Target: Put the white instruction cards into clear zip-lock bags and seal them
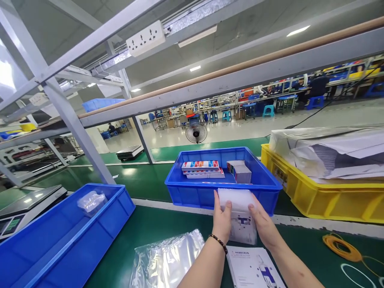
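Note:
Both my hands hold a small white box [240, 218] upright over the green bench, just in front of the blue bin [210, 192]. My left hand [222, 222], with a dark bead bracelet at the wrist, grips the box's left side, thumb on its front. My right hand [262, 226] grips its right side. The box top looks frosted white; blue print shows on its lower front. Inside the blue bin lie flat printed boxes [201, 169] and a small grey carton [241, 173]. A printed leaflet [253, 268] lies under my forearms.
A clear plastic bag [168, 260] lies left of my arms. A second blue bin [60, 236] holding a small bag stands at left, beside a scale [24, 208]. A yellow crate [324, 196] of wrapped sheets stands at right; orange rubber bands [342, 248] lie near it. A person sits far behind.

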A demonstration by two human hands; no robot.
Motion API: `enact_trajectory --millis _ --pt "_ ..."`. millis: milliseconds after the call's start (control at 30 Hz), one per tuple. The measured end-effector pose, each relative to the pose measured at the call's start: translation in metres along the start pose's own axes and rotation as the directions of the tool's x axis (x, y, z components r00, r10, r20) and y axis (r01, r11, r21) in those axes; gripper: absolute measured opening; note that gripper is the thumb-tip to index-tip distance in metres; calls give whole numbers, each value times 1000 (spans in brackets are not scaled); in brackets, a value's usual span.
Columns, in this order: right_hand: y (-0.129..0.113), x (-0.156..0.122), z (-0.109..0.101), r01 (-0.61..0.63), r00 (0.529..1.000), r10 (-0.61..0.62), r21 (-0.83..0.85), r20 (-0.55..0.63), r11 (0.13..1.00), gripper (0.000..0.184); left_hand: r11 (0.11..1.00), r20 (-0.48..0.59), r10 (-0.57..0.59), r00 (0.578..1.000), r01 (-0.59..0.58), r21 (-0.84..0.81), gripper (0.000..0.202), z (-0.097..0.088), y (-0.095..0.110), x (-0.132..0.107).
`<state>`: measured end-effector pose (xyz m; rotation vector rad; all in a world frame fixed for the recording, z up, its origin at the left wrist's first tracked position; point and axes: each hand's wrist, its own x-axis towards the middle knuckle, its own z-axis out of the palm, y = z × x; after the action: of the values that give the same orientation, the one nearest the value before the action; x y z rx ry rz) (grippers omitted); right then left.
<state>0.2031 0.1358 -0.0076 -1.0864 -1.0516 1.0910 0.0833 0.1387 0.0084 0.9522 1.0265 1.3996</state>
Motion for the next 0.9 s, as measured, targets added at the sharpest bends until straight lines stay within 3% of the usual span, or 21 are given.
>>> enact_trajectory --millis 67,133,300,433,533,633,800,900 --pt "-1 1 -6 -18 999 16 -34 -47 999 86 999 23 31 999 -31 27 85 -5 1 -1" --pt "-3 0 -13 -37 994 29 -74 -106 997 87 994 -24 52 998 -49 98 85 -13 5 -6" --pt "-7 -18 -31 -117 974 77 -183 -213 976 84 961 -65 82 995 -61 271 76 -35 9 -43" --pt "3 -43 -38 -204 960 123 -325 -251 924 82 933 -16 -29 999 33 358 62 -45 0 -73" --pt "14 -57 -40 -203 958 104 -377 -267 904 82 922 -41 -116 992 123 368 64 -48 -5 -85" --pt "22 -67 -44 -205 954 83 -426 -287 881 82 913 -15 -122 992 118 390 67 -53 -7 -98" --pt "33 -74 -52 -215 972 133 -507 -194 835 82 842 91 -163 982 91 533 77 -64 -23 -117" --pt "39 -79 -48 -264 963 261 -469 -73 843 89 892 140 -204 969 124 435 79 -68 -35 -115"
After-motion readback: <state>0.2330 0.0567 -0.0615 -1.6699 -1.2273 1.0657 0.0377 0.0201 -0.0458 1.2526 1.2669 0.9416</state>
